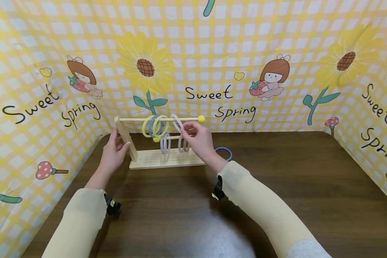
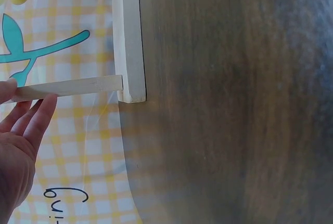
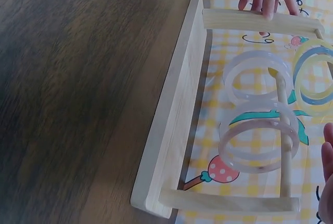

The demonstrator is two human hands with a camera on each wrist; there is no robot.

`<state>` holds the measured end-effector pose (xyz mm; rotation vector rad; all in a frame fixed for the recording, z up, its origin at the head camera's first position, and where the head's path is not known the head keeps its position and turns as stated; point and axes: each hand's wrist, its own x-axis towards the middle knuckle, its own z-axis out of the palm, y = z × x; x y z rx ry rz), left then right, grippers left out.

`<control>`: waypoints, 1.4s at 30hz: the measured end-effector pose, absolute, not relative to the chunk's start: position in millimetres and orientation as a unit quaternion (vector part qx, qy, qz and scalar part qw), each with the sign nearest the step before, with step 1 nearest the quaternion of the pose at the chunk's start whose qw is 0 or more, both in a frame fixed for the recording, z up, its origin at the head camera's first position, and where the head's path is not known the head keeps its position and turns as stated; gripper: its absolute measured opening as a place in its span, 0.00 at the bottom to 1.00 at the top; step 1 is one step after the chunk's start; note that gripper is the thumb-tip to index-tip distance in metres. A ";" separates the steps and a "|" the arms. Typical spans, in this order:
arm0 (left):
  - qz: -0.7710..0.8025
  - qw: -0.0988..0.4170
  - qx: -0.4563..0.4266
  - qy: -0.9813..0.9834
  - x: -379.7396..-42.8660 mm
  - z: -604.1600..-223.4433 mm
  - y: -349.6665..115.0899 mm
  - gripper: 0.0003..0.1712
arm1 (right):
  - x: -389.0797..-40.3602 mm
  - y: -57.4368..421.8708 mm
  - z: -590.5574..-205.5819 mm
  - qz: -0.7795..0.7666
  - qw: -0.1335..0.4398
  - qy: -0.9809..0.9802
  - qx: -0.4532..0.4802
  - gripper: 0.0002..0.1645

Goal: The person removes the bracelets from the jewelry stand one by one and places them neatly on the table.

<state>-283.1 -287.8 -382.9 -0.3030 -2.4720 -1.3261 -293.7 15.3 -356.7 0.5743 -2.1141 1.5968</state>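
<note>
Left hand grips the flat wooden post; right hand pinches a pale ring at the slim rod — the base's straight edge faces a broad, grainy table.

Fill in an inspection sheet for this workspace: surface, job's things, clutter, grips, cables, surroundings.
Surface: dark wood-grain table, with glare toward the near side.
Job's things: wooden rack; yellow rings and a blue ring hang on its upper rod; pale rings hang on its lower rod; a loose blue ring lies on the table by the rack's right end.
Clutter: nothing seen.
Grips: left grip holds the left post; right grip pinches a white ring at the upper rod.
Cables: nothing seen.
Surroundings: checked cloth behind and at both sides, printed with sunflowers and "Sweet Spring".
</note>
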 end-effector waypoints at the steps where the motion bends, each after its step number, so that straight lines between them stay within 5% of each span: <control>1: -0.464 0.159 -0.106 -0.865 -283.0 -382.9 -287.9 0.39 | -293.7 16.4 -357.3 0.578 0.217 -0.759 0.204 0.06; 25: -0.464 0.162 -0.109 -0.864 -285.0 -383.2 -288.5 0.39 | -293.9 60.7 -362.5 0.583 0.292 -0.727 0.213 0.06; 32: -0.462 0.160 -0.108 -0.865 -284.3 -384.1 -288.8 0.38 | -262.1 69.3 -332.0 0.578 0.301 -0.728 0.211 0.06; 42: -0.468 0.161 -0.108 -0.862 -285.3 -386.6 -289.2 0.37 | -262.1 92.2 -326.6 0.573 0.313 -0.733 0.189 0.06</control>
